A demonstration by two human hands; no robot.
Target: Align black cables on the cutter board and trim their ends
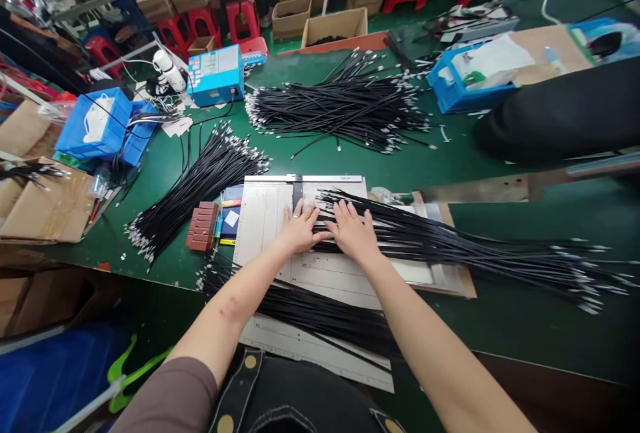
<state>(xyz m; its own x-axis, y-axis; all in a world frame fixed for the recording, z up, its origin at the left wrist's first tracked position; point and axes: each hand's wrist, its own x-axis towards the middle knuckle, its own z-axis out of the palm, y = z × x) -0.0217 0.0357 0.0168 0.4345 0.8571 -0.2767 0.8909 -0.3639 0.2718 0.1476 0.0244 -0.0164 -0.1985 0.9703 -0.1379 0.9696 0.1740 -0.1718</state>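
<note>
"A4", "A3" on pale ruled board (265, 219).

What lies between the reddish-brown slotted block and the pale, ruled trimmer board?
In the head view, a flat dark-blue item lies between block and board, with a small light-blue cylinder nearer the block.

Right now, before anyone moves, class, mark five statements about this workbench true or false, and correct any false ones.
1. The left hand and the right hand are spread open over the ruled board. True.
2. The brown block sits to the right of the ruled board. False: it sits to the left.
3. The white bottle stands beside the blue box. True.
4. The tabletop is bright yellow. False: it is green.
5. The right hand is gripping a pair of scissors. False: it lies at the black cables, with no scissors in it.
</note>
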